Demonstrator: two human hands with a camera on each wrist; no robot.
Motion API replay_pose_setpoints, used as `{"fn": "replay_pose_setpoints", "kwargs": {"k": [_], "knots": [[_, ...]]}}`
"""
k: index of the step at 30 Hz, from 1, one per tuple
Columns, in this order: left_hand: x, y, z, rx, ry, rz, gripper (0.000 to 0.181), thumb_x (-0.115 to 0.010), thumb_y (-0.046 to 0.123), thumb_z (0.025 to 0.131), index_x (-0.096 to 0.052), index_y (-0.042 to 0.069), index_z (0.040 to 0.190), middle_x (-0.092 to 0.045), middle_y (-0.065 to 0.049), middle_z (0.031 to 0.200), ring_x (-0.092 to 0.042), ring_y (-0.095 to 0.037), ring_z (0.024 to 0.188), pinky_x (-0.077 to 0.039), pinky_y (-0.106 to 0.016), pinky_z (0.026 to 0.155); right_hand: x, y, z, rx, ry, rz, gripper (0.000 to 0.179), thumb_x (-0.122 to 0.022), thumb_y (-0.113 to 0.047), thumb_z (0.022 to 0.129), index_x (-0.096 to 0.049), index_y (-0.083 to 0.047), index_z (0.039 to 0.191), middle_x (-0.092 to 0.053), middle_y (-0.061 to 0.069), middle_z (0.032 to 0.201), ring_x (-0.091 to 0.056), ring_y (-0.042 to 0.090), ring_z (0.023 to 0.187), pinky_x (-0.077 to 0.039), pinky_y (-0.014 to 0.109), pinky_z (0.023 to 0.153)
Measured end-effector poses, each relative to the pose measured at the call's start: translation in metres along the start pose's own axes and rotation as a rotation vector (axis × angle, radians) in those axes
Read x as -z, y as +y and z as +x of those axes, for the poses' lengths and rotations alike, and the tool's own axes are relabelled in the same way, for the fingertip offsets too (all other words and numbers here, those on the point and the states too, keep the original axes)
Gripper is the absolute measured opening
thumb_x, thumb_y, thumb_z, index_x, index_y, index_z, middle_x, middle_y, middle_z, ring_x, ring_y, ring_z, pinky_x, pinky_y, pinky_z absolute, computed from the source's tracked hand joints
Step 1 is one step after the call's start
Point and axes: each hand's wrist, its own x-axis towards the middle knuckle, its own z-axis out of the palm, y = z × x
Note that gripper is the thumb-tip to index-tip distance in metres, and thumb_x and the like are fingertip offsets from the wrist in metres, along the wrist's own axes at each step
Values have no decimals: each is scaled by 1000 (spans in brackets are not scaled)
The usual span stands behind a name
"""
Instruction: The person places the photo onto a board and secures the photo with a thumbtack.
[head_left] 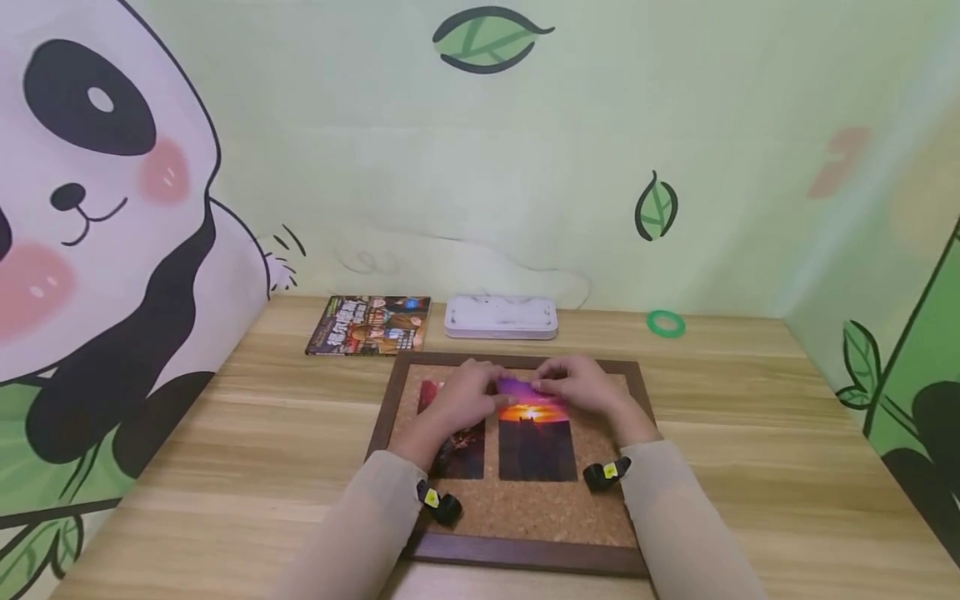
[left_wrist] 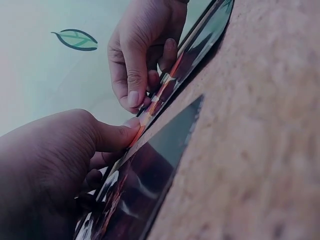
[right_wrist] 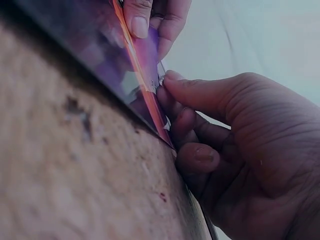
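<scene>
A sunset photo (head_left: pixel 536 450), purple and orange above a dark lower half, lies on a cork board (head_left: pixel 525 510) with a dark wooden frame. My left hand (head_left: pixel 468 396) pinches the photo's upper left part, its thumb on the printed side. At the upper right corner, my right hand (head_left: pixel 581 385) brings thumb and forefinger together on a small clear piece (right_wrist: pixel 161 80), apparently a pin; its exact shape is hidden. A second, dark reddish photo (head_left: pixel 468 454) lies to the left on the cork, partly covered by my left hand and wrist.
Behind the board, a comic-style book (head_left: pixel 367 325) and a white tin case (head_left: pixel 501 317) lie near the wall. A green tape ring (head_left: pixel 666 323) sits at the back right of the wooden table (head_left: pixel 750 433). Leaf and panda pictures cover the walls.
</scene>
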Motion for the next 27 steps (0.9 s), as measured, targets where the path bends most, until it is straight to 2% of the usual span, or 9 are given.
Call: {"fn": "replay_pose_setpoints", "kwargs": {"k": [5, 12, 19, 27], "knots": [[-2, 0, -2, -22, 4, -16, 34, -73, 28, 92, -72, 13, 123, -70, 0, 104, -51, -19, 91, -43, -36, 80, -2, 0, -2, -8, -13, 5, 13, -70, -24, 96, -77, -14, 100, -72, -1, 97, -59, 20, 96, -43, 42, 91], [-2, -2, -2, 12, -22, -29, 36, -71, 32, 94, -70, 16, 127, -68, 2, 108, -50, -18, 94, -43, -36, 84, -3, -2, -2, -6, -29, -4, 14, -67, -23, 98, -77, -14, 102, -71, 1, 97, -59, 21, 95, -44, 42, 91], [-2, 0, -2, -13, -3, 5, 36, -72, 31, 93, -70, 14, 124, -68, 0, 105, -50, -20, 92, -43, -36, 81, 0, -2, -2, -9, -31, 34, 12, -69, -21, 97, -77, -13, 99, -72, 0, 95, -59, 20, 94, -44, 40, 88], [-2, 1, -1, 2, -4, 20, 36, -71, 33, 94, -70, 16, 126, -67, 2, 110, -49, -18, 94, -43, -35, 82, 2, -5, -3, -7, -43, 0, 12, -68, -20, 97, -77, -13, 100, -72, 0, 96, -58, 20, 93, -44, 41, 90]]}}
